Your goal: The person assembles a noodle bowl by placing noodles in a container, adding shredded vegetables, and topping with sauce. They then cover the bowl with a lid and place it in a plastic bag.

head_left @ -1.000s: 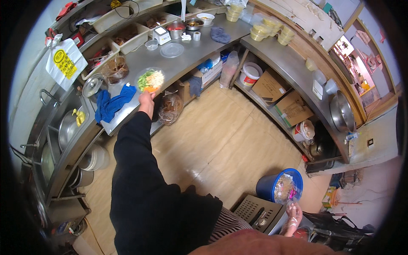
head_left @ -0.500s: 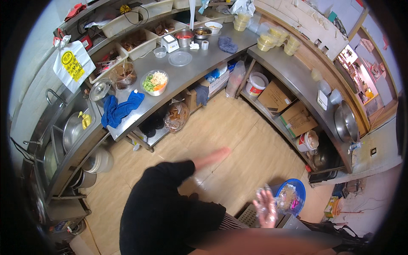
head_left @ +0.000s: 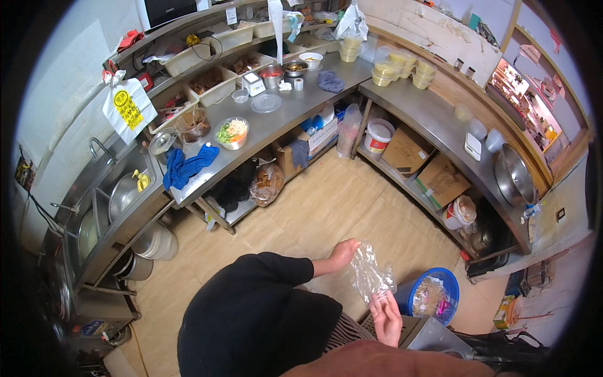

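Observation:
In front of me, low over the floor, a clear disposable plastic glove [head_left: 364, 270] is stretched between my two hands. My left hand [head_left: 343, 253], bare, is closed on its upper end. My right hand [head_left: 387, 320] points up at the lower end, palm and thumb bare, with fingers extended and the fingertips at or inside the film; I cannot tell which. Just right of that hand is a blue bin [head_left: 451, 280] holding crumpled plastic and other rubbish.
A steel counter [head_left: 235, 108] bears a bowl of shredded vegetables [head_left: 232, 133] and a blue cloth [head_left: 188, 166]. Along the right, another counter [head_left: 433, 110] holds stacked tubs [head_left: 384, 70] and a large steel bowl [head_left: 512, 173]. A sink [head_left: 94, 164] is at left; cardboard boxes [head_left: 407, 149] sit below.
My left hand has come to the right hand and taken hold of the clear glove. The glove, on the right hand before, is now pulled off most of it. The view has shifted slightly.

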Motion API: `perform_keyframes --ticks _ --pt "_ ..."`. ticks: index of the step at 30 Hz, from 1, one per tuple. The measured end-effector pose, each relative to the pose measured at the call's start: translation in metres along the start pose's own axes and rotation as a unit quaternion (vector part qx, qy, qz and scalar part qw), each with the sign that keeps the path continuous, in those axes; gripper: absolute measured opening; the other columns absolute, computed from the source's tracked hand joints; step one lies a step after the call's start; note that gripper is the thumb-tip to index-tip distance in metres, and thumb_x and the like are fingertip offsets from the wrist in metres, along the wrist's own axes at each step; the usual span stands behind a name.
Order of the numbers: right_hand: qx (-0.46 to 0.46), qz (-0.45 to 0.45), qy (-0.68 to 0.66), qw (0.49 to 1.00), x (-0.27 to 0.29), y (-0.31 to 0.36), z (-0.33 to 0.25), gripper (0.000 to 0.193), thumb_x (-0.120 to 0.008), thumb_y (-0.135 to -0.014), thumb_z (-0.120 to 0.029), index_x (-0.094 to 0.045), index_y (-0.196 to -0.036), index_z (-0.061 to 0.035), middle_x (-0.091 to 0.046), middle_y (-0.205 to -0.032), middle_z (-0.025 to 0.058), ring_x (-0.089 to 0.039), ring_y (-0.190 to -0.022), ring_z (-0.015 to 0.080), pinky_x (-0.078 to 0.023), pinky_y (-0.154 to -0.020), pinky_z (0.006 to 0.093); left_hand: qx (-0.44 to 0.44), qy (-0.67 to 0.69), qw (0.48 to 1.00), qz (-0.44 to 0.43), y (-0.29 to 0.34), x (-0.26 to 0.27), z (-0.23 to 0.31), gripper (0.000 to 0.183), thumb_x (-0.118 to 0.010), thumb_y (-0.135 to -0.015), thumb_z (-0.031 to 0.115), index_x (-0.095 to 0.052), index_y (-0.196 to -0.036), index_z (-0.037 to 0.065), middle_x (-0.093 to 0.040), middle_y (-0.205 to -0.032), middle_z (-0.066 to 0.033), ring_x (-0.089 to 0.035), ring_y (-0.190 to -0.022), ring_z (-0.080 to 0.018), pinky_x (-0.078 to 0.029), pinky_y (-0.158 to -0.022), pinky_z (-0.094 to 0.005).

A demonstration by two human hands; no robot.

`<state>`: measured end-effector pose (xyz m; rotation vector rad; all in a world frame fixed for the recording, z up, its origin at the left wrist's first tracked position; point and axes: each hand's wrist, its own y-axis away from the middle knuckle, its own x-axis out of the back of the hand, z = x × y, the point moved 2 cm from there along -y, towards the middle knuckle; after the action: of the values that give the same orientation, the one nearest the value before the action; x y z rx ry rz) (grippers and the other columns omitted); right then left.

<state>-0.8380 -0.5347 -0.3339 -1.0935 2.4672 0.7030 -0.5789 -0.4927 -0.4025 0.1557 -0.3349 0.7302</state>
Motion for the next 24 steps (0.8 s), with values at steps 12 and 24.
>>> perform_keyframes --ticks 12,24 --pt "0.322 0.55 0.325 0.699 0.208 0.127 -0.102 0.007 -0.059 -0.081 -0.006 -0.06 -0.088 -0.0038 -0.057 -0.071 0.0047 -0.053 -0.061 0.011 -0.045 -0.052 0.0242 -0.13 -0.01 0.958 -0.257 0.057 -0.131 0.067 0.03 -0.053 -0.089 0.031 -0.055 -0.096 0.001 -0.052 -0.114 -0.0183 -0.057 -0.088 -0.0319 -0.045 -0.078 -0.0393" --pt "0.125 0.564 0.659 0.483 0.217 0.139 -0.139 0.008 -0.061 -0.08 -0.012 -0.057 -0.075 -0.0064 -0.056 -0.064 0.0056 -0.053 -0.054 0.0179 -0.044 -0.048 0.0305 -0.048 -0.213 0.888 -0.404 0.066 -0.104 -0.013 0.035 -0.06 -0.08 0.035 -0.058 -0.074 0.001 -0.059 -0.07 -0.018 -0.056 -0.067 -0.0353 -0.044 -0.062 -0.0439"
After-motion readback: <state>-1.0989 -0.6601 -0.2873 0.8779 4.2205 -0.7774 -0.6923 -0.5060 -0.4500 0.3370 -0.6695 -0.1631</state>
